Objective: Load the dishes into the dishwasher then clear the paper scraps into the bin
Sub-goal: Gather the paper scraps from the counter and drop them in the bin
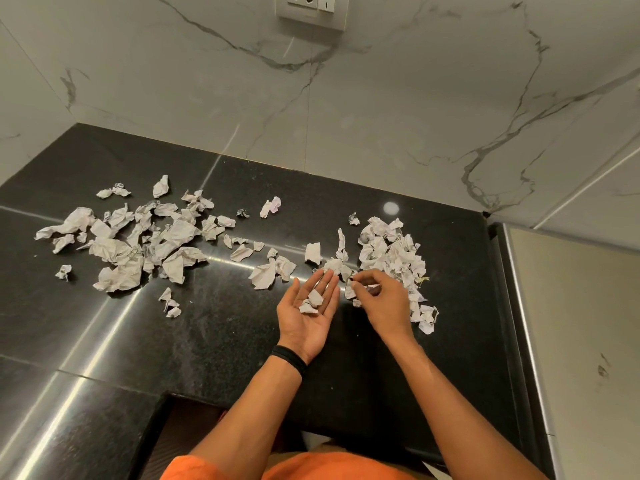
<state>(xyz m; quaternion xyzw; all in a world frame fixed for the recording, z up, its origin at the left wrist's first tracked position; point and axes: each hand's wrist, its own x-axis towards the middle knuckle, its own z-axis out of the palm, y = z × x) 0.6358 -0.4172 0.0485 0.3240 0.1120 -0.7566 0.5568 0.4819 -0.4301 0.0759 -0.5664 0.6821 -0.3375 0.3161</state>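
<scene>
Crumpled white paper scraps lie over a black stone counter (214,334). A big spread of scraps (131,244) is at the left, a denser heap of scraps (391,254) at the right, and a few loose ones (273,268) between. My left hand (310,313) lies palm up on the counter with its fingers apart and two small scraps (312,302) resting in the palm. My right hand (382,299) is beside it, at the near edge of the right heap, with its fingertips pinched on a small scrap (353,292). No dishes, dishwasher or bin are in view.
A marble wall (311,116) backs the counter, with a socket plate (311,8) at the top. The counter ends at the right against a pale panel (571,323). A notch in the counter's front edge (194,403) lies below my arms.
</scene>
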